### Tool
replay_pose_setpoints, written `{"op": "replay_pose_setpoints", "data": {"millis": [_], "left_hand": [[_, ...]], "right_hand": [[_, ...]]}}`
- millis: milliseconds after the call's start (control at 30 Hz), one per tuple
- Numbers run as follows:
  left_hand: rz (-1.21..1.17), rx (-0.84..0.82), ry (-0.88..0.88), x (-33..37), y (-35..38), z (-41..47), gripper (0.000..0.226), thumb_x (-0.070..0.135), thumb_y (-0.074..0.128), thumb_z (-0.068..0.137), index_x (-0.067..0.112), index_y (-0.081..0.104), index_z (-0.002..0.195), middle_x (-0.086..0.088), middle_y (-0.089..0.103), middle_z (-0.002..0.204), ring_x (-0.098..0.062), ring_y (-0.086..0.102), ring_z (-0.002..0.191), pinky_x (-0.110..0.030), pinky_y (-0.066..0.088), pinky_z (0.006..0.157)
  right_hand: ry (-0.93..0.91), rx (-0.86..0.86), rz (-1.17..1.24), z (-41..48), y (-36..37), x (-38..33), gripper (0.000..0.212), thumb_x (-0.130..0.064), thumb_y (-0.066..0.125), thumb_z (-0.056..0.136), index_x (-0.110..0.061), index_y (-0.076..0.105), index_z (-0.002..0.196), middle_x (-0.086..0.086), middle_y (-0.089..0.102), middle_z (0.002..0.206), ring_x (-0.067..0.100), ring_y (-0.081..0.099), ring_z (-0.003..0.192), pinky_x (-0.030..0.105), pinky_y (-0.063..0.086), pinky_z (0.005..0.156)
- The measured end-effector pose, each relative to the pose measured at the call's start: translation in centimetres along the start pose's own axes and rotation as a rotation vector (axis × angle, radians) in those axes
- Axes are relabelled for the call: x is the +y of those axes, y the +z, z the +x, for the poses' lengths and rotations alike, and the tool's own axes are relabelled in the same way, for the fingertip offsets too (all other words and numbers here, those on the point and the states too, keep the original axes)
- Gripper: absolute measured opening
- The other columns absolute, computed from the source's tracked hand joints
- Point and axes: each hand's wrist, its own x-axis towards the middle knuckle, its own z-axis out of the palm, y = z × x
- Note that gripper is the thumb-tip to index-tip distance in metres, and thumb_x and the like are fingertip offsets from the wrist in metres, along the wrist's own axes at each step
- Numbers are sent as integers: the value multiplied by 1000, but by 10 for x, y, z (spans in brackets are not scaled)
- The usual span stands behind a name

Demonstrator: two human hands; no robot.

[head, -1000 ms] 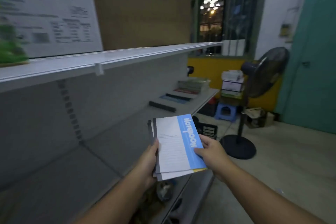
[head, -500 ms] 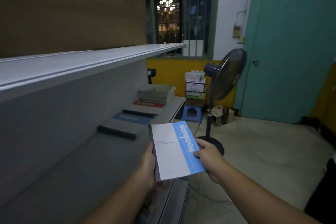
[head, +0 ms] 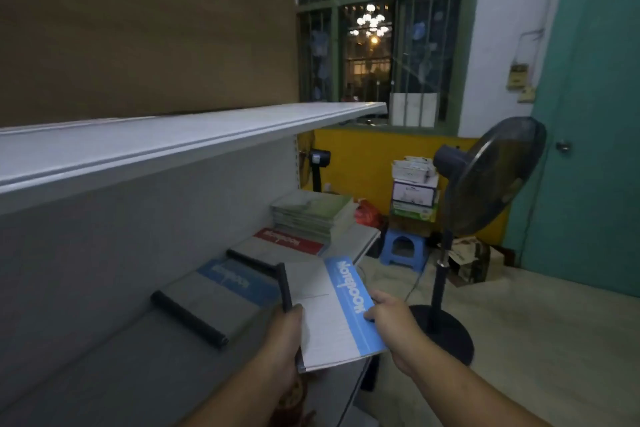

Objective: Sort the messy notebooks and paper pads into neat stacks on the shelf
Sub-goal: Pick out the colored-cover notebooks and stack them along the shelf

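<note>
Both hands hold a white and blue notebook (head: 332,312) with a black spine over the front edge of the grey shelf (head: 114,367). My left hand (head: 282,347) grips its spine side and my right hand (head: 391,319) pinches its blue edge. On the shelf beyond lie a blue-banded notebook (head: 221,291), then a red-banded notebook (head: 284,244), each with a black spine. A stack of greenish notebooks (head: 311,213) sits at the far end.
An upper shelf (head: 173,139) overhangs, carrying a large cardboard box (head: 145,28). A black standing fan (head: 485,184) stands on the floor to the right, with a blue stool (head: 403,248) and stacked boxes (head: 414,189) behind. A teal door (head: 595,114) is at far right.
I have moved along the shelf toward the far end; the notebooks lying on it are now close beside the held notebook. Both hands keep their grip.
</note>
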Motion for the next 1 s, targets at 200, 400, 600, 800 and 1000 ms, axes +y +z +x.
{"op": "replay_pose_setpoints", "data": {"millis": [200, 400, 600, 800, 1000], "left_hand": [[-77, 210, -30, 13, 37, 45, 20, 8, 42, 91, 7, 57, 105, -24, 62, 94, -34, 61, 80, -35, 51, 60], [-32, 370, 21, 39, 44, 77, 34, -3, 35, 92, 13, 54, 115, -10, 56, 86, -29, 55, 78, -32, 45, 65], [45, 532, 58, 66, 20, 145, 28, 3, 54, 87, -1, 50, 115, -14, 52, 83, -26, 49, 68, -28, 33, 61], [14, 584, -53, 64, 14, 219, 77, 26, 63, 76, 4, 33, 144, -19, 37, 146, -37, 44, 126, -43, 41, 103], [69, 684, 52, 65, 38, 214, 82, 1, 50, 88, 18, 2, 152, -4, 10, 160, -29, 28, 140, -27, 35, 93]], "right_hand": [[-50, -165, -115, 79, -16, -24, 45, 9, 38, 89, -18, 60, 118, -4, 63, 79, 19, 60, 67, 20, 44, 51], [-91, -287, -236, 135, 4, -41, 27, 6, 42, 91, -10, 63, 98, 0, 64, 88, 20, 61, 81, 47, 50, 93], [-244, -390, -571, 199, 50, -74, 35, -6, 35, 100, -12, 56, 127, 7, 59, 125, 27, 57, 111, 34, 43, 81], [-425, -391, -838, 254, 81, -69, 31, -4, 42, 92, -12, 57, 119, 12, 63, 107, 23, 56, 80, 30, 44, 67], [-738, -428, -1262, 267, 99, -50, 49, -12, 33, 95, -15, 31, 144, 6, 22, 154, 24, 27, 138, 34, 32, 108]]}}
